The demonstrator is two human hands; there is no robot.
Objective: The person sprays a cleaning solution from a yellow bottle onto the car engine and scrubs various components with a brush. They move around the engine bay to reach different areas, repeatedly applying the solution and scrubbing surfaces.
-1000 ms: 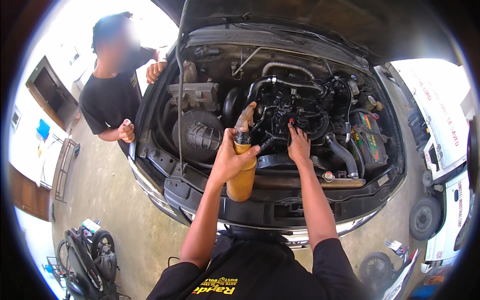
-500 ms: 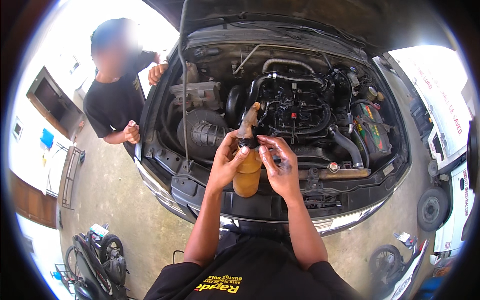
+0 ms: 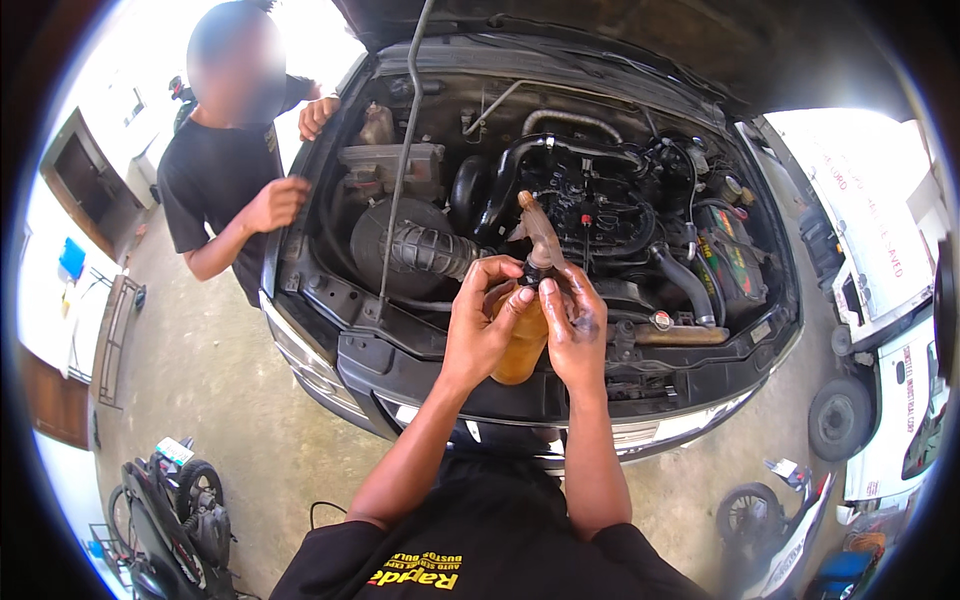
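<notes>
A spray bottle (image 3: 517,362) with amber liquid stands upright in front of me, over the front edge of the car's engine bay. Its dirty, brownish spray head (image 3: 541,238) points away from me, above a black collar. Curled around the collar from the left is my left hand (image 3: 487,318), its thumb against the neck. My right hand (image 3: 574,325), dark with grease, presses its thumb and fingers on the collar's other side. Between them the hands hide part of the bottle's upper body. Beyond the spray head lies the black engine (image 3: 590,200).
A thin prop rod (image 3: 404,170) crosses the left of the bay under the raised hood (image 3: 620,30). A co-worker (image 3: 215,165) stands at the left fender. The battery (image 3: 735,260) sits at right. Motorcycles (image 3: 190,510) and a truck (image 3: 890,400) stand around.
The bottle and both hands have shifted slightly right in the picture. My right fingers now sit closer around the collar. The co-worker's lower hand has risen toward the fender.
</notes>
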